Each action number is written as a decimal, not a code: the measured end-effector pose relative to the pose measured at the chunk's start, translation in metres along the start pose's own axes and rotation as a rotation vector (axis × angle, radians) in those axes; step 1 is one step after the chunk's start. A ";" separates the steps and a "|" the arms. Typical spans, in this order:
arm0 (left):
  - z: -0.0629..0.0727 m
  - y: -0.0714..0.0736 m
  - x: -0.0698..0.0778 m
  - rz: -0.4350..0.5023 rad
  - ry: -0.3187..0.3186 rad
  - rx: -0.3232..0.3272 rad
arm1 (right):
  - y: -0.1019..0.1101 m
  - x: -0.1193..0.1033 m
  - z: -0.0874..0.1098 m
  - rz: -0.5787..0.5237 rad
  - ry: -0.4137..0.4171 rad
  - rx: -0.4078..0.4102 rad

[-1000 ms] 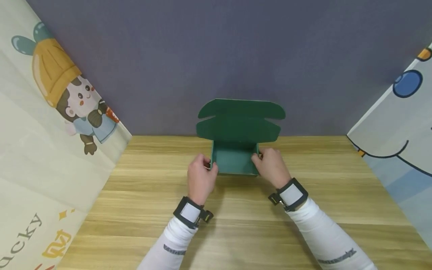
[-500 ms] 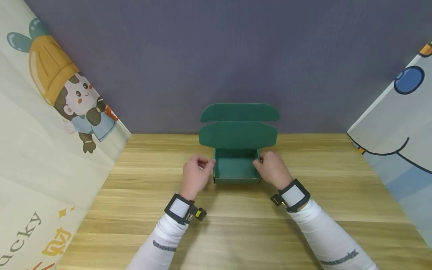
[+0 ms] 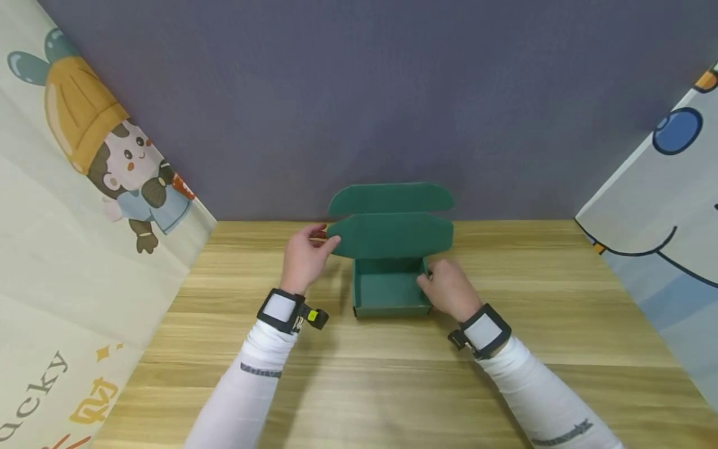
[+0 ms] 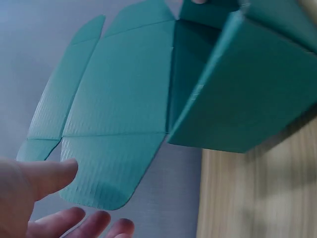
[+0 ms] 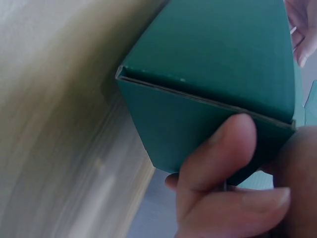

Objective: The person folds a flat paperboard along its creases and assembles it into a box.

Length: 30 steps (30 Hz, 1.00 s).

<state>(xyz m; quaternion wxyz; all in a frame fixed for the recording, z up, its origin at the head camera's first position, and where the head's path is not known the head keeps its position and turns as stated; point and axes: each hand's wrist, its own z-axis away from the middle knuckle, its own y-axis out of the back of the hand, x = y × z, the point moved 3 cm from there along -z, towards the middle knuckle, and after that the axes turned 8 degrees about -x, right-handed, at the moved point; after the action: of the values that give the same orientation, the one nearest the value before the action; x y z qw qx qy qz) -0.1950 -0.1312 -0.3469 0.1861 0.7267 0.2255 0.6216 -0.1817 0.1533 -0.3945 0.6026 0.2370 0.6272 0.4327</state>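
A small green cardboard mailer box [image 3: 391, 310] stands on the table with its interior visible and bare. Its lid [image 3: 395, 237] is raised at the back, with the front tuck flap [image 3: 392, 198] extending above. My right hand [image 3: 452, 290] grips the right side wall, thumb over the top edge and curled fingers against the outside. At the lid's left end is my left hand [image 3: 303, 259]. In the left wrist view its thumb and fingers are spread around the lid's side flap [image 4: 101, 173], with a gap between them.
The wood-grain table [image 3: 381, 386] runs back to a dark grey-blue wall [image 3: 359, 93]. Cartoon-printed white cloth panels stand at the left [image 3: 62, 249] and right [image 3: 667, 206].
My left hand has left the box's left wall and moved up and left to the lid. The box has shifted slightly nearer, the lid tilting with it. The right hand keeps its grip.
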 end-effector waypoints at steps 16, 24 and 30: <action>-0.015 -0.007 -0.009 0.048 0.033 -0.042 | -0.010 0.003 0.000 -0.029 -0.042 -0.059; -0.014 -0.006 -0.009 0.068 0.052 -0.037 | -0.013 0.006 -0.001 -0.011 -0.057 -0.060; -0.015 -0.006 -0.008 0.071 0.052 -0.032 | -0.013 0.006 -0.001 0.003 -0.047 -0.046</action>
<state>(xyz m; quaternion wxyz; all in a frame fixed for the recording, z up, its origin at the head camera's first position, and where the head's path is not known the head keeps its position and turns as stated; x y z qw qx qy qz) -0.2111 -0.1304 -0.3544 0.1696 0.7147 0.1947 0.6501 -0.1807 0.1508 -0.4087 0.6220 0.2342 0.6024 0.4420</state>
